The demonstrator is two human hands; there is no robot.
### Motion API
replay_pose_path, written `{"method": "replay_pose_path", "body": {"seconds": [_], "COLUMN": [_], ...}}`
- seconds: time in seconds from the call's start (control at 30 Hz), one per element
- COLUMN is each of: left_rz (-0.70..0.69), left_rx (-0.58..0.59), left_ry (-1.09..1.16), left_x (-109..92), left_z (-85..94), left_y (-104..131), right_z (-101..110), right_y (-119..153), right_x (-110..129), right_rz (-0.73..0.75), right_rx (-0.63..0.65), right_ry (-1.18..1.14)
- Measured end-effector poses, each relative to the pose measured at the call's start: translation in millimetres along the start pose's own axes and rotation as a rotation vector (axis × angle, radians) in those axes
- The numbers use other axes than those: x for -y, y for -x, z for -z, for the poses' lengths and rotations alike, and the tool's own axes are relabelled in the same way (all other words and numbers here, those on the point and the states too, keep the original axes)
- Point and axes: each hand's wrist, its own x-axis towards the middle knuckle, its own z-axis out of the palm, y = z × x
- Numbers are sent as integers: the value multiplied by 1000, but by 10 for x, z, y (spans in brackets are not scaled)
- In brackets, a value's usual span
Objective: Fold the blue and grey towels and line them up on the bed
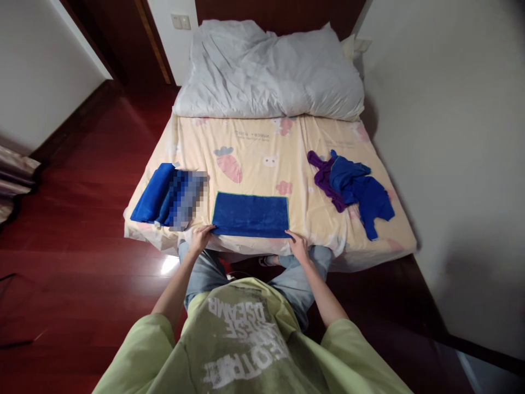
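Observation:
A blue towel (251, 215) with a thin green edge lies flat as a rectangle near the front of the bed. At its near left corner, my left hand (201, 239) grips the cloth between thumb and fingers. My right hand (298, 244) pinches the near right corner in the same way. To the left rests a stack of folded blue towels (153, 194), its right part blurred by pixel blocks. Over on the right lie a crumpled heap of blue cloths (375, 202) and a purple cloth (324, 178).
The bed sheet (258, 164) is pale yellow with carrot prints. A bunched white duvet (266, 76) covers the head end. A wall (443, 137) runs close along the right side, and dark red wooden floor (98, 180) lies to the left.

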Motion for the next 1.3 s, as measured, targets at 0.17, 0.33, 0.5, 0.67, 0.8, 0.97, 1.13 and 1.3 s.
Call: {"method": "replay_pose_path", "body": {"seconds": [0.17,0.33,0.5,0.67,0.8,0.97,1.13,1.3], "left_rz": [124,244,315,334,348,352,359,345], "left_rx": [-22,-67,-99,-113,-134,-130,-119,-125], "left_ry": [-4,96,116,60,49,31,-12,-43], "left_x": [-41,-94,-143,-149,-127,-102,-107,-119], "left_z": [9,5,11,-9,-50,-75,-75,-85], "left_y": [-67,-163,-353,-523,-581,-635,-690,-700], "right_z": [-11,-56,-104,-175,-240,-279,-313,-325], "right_y": [-136,-292,-377,-483,-556,-587,-597,-617], "right_x": [-48,-129,-145,-142,-174,-184,-165,-163], "right_rz": [-143,-182,-206,-211,-262,-328,-371,-323], "right_rx": [-35,-53,-75,-128,-149,-142,-149,-171], "right_ry": [-120,-172,-150,-150,-96,29,107,105]}}
